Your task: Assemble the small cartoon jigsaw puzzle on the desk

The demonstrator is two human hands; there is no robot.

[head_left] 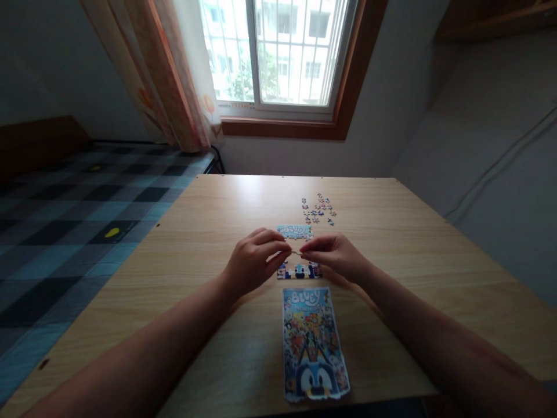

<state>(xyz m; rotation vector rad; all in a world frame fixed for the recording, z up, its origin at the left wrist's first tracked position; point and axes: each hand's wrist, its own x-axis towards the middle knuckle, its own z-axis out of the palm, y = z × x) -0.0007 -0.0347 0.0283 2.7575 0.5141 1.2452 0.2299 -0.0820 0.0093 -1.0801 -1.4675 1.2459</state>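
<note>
Over the partly joined jigsaw puzzle (299, 273), my left hand (260, 255) and my right hand (336, 255) meet fingertip to fingertip. Both pinch a small, thin puzzle piece (296, 252), seen nearly edge-on, so its picture does not show. The puzzle has a joined light-blue top strip with "Bluey" lettering and a joined bottom row with a dark-blue dog face. My fingers hide much of its middle and sides. Nearer to me lies a printed picture sheet (314, 342) with the same lettering and a large blue dog face at its lower end.
Several loose puzzle pieces (319, 209) lie scattered beyond the puzzle, slightly right. Everything rests on a light wooden table (209, 232). A bed with a checked cover (117, 197) stands to the left, and a barred window (282, 58) with a curtain (161, 75) is behind.
</note>
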